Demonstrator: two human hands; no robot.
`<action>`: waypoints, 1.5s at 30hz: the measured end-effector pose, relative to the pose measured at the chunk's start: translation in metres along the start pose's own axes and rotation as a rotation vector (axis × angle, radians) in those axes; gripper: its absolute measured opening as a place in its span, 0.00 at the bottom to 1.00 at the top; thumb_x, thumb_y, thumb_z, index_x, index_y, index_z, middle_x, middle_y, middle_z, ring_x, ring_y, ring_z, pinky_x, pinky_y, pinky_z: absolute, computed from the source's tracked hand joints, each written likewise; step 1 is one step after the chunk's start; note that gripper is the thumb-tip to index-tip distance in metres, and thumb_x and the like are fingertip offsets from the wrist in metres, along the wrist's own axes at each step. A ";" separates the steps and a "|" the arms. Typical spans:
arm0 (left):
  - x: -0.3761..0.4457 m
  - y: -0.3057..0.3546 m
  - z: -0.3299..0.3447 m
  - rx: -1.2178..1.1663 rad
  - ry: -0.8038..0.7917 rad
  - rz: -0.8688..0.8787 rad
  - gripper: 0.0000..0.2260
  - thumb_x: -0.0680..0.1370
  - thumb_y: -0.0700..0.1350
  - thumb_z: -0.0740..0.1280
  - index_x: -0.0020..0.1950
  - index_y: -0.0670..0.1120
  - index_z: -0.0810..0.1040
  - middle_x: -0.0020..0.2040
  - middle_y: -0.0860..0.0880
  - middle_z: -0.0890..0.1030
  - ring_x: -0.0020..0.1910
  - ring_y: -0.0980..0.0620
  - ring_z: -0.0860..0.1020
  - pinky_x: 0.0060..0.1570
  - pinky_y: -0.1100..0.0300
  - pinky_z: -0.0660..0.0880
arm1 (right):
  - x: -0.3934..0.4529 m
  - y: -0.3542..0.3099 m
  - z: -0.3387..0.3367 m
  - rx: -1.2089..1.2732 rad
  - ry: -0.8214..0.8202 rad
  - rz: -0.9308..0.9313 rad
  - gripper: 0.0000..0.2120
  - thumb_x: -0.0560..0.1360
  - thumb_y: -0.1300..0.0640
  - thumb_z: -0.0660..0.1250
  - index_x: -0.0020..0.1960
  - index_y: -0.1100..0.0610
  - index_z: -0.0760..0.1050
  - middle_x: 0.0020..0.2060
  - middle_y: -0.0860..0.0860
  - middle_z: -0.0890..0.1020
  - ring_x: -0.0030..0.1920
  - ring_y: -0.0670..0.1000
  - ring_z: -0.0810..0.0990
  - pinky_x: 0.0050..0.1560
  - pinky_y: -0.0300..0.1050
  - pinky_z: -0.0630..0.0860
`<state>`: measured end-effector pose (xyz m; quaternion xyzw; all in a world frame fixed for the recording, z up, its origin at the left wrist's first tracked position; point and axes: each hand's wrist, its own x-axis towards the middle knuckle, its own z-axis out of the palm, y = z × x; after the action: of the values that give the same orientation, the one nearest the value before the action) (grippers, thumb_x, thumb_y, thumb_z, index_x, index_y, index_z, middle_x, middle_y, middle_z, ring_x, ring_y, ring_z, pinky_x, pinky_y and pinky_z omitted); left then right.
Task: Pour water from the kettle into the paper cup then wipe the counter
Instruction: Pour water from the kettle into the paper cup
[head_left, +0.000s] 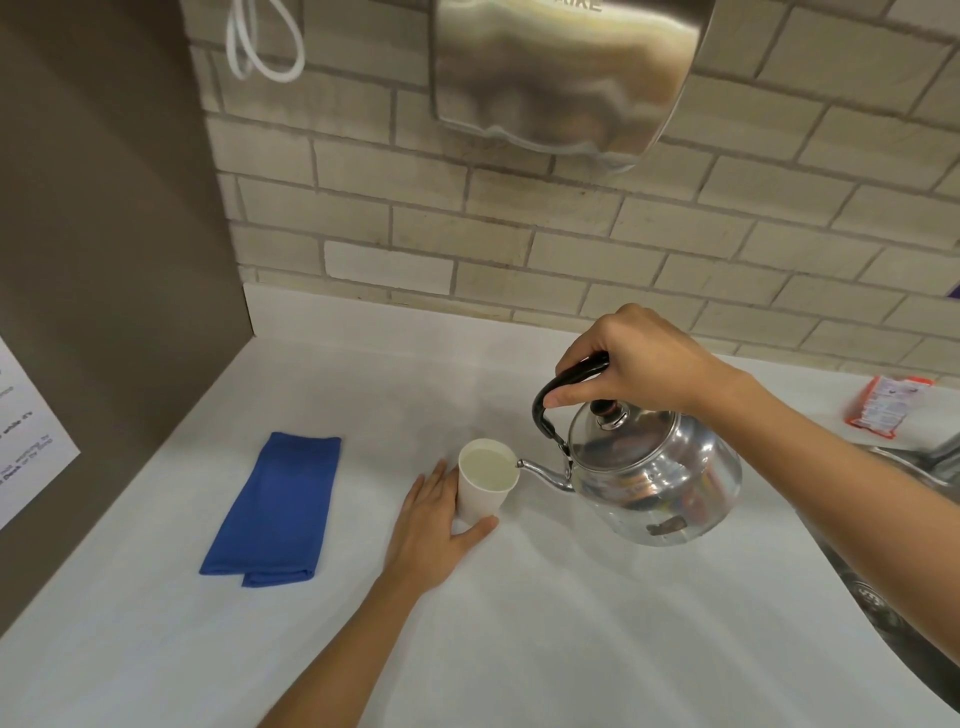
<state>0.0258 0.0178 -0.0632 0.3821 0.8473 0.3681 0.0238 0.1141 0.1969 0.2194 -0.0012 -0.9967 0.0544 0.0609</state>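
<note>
Paper sheet (31, 431): fixed to the brown side panel at the far left edge; its print is too blurred to read.
Blue cloth (272, 512): folded flat on the white table (571, 649), left of the cup and well apart from it; probably parked there, dry and out of the spill path, for the wiping step not yet begun.
Left hand (434, 535): open and resting on the table, thumb curled round the near base of the cup, fingers lying along its left side; a bracing hold, likely meant to keep so light a vessel from tipping or sliding under the stream.
Paper cup (485, 480): upright on the table near the middle, its rim just under the spout tip; liquid shows high inside, so the pour seems nearly complete.
Kettle (649, 473): polished metal, lifted clear of the table and tilted leftward, spout touching or just beside the right rim of the cup; keeping the spout that close should limit splashing.
Right hand (628, 364): closed around the black handle from above, carrying the full weight and setting the tilt.
Hand dryer (561, 78): steel housing on the brick wall, far behind.
Orange packet (883, 408): lying at the far right, beside the sink (883, 597), away from the work.
</note>
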 end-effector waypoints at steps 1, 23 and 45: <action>0.000 0.000 0.000 0.000 -0.001 -0.002 0.38 0.75 0.66 0.63 0.78 0.46 0.58 0.78 0.49 0.63 0.78 0.54 0.56 0.78 0.55 0.50 | 0.000 0.000 0.000 0.000 0.000 -0.001 0.17 0.66 0.36 0.74 0.45 0.48 0.86 0.32 0.39 0.83 0.32 0.39 0.78 0.35 0.41 0.77; 0.000 0.001 0.000 0.004 0.006 0.001 0.37 0.75 0.66 0.63 0.77 0.46 0.59 0.77 0.49 0.64 0.78 0.54 0.58 0.78 0.54 0.50 | 0.001 0.002 0.002 -0.006 0.001 -0.016 0.17 0.66 0.35 0.73 0.45 0.47 0.86 0.36 0.43 0.86 0.35 0.43 0.81 0.38 0.46 0.79; -0.001 0.001 -0.001 -0.006 0.006 0.007 0.37 0.75 0.66 0.63 0.77 0.46 0.59 0.77 0.49 0.64 0.78 0.54 0.58 0.78 0.55 0.50 | 0.004 -0.002 0.003 -0.037 -0.009 -0.021 0.18 0.67 0.35 0.73 0.45 0.48 0.86 0.36 0.45 0.86 0.36 0.47 0.81 0.40 0.51 0.80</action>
<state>0.0266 0.0173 -0.0624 0.3841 0.8448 0.3718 0.0212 0.1095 0.1950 0.2171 0.0084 -0.9977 0.0353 0.0570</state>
